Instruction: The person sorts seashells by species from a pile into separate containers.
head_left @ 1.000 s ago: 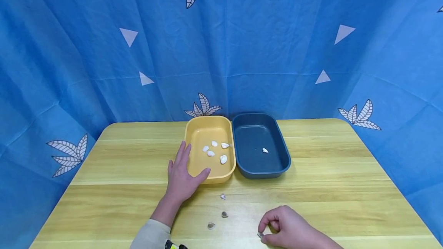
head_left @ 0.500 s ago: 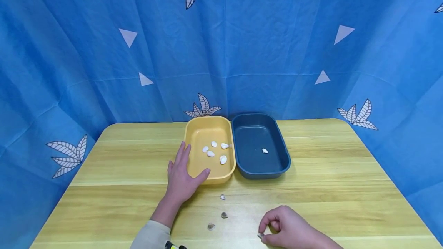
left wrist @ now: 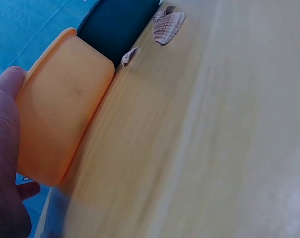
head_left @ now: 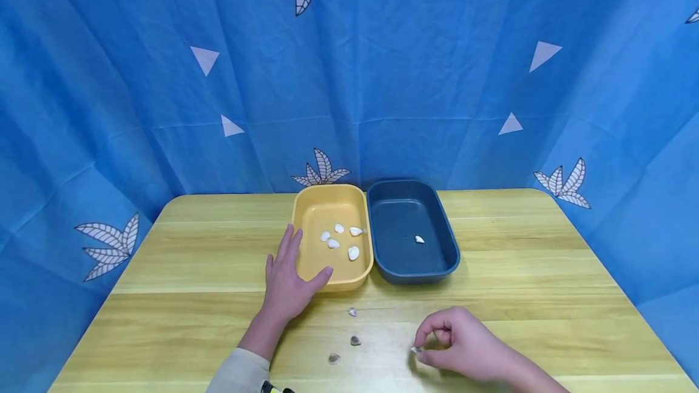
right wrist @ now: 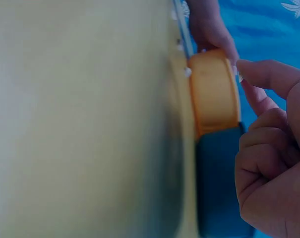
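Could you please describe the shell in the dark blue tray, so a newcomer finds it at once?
Toward the far edge of the wooden table, find the dark blue tray, just right of the yellow tray. On its floor lies a small white shell. It is the only shell visible in that tray, while the yellow one shows five.

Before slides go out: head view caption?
Right hand pinches a small shell over the table; left hand touches the yellow tray beside the blue tray.
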`<state>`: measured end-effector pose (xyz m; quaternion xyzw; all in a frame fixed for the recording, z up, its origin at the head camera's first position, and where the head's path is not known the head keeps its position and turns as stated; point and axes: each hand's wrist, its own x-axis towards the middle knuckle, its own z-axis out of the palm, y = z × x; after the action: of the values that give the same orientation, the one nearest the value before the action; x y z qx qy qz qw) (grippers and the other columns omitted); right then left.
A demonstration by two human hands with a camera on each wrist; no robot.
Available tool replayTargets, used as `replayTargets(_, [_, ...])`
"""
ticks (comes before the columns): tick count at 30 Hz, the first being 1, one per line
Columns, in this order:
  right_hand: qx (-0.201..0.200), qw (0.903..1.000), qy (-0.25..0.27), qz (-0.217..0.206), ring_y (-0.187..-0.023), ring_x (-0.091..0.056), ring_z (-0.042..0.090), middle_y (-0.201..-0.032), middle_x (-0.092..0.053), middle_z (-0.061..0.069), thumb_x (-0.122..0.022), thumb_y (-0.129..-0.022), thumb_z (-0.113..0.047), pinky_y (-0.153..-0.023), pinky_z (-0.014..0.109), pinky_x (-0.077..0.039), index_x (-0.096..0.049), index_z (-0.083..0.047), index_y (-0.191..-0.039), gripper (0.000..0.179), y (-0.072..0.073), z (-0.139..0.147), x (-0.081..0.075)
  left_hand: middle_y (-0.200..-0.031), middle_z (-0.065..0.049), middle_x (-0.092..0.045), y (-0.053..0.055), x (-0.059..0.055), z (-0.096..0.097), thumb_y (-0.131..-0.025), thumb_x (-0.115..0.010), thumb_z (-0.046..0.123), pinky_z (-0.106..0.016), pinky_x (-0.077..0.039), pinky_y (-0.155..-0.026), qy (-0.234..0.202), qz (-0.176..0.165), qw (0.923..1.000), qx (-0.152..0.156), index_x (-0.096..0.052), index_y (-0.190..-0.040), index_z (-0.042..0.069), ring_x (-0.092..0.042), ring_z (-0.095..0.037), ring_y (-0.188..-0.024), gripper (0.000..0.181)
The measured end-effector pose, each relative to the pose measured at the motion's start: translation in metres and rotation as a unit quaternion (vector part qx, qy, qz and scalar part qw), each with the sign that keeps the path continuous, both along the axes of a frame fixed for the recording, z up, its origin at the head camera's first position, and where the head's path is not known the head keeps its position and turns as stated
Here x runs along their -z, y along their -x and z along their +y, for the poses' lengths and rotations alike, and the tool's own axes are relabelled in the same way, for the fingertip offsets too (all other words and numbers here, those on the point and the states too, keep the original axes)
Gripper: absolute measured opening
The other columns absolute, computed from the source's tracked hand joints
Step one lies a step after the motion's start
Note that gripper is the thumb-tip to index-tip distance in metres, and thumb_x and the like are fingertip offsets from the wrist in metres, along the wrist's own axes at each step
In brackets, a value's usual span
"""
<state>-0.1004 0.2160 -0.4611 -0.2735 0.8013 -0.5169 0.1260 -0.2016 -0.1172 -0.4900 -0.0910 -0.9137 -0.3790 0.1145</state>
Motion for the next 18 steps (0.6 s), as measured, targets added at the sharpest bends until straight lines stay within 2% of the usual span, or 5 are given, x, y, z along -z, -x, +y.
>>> replayTargets(8, [0.022, 0.9966, 0.001, 0.08, -0.057, -0.023, 0.002, -0.058, -0.017, -0.004, -0.082, -0.082, -0.009, -0.067, 0.027, -0.05, -0.074, -0.023, -0.091, 0.019, 0.015, 0.003, -0.027, -0.166, -0.002, -0.013, -0.001, -0.002, 0.001, -0.082, -0.071, 0.061, -0.062, -0.003, -0.114, 0.001, -0.002, 1.0, 0.0, -0.029, -0.158, 0.013, -0.027, -0.033, -0.146, 0.099])
replayTargets(12, [0.031, 0.9948, -0.008, 0.096, -0.056, -0.022, 0.005, -0.059, -0.017, -0.004, -0.083, -0.082, -0.009, -0.064, 0.026, -0.047, -0.074, -0.024, -0.091, 0.02, 0.025, 0.004, -0.038, -0.166, -0.002, -0.013, -0.001, -0.001, 0.0, -0.082, -0.071, 0.06, -0.062, -0.003, -0.114, 0.003, -0.003, 1.0, -0.001, -0.029, -0.158, 0.013, -0.027, -0.033, -0.145, 0.098])
replayTargets(18, [0.053, 0.9937, -0.02, 0.097, -0.055, -0.022, 0.008, -0.061, -0.017, -0.004, -0.083, -0.082, -0.012, -0.063, 0.025, -0.043, -0.075, -0.023, -0.089, 0.016, 0.041, 0.002, -0.05, -0.166, -0.002, -0.012, 0.0, 0.0, 0.0, -0.082, -0.071, 0.06, -0.063, -0.003, -0.114, 0.006, -0.003, 1.0, -0.002, -0.029, -0.158, 0.013, -0.027, -0.033, -0.145, 0.098])
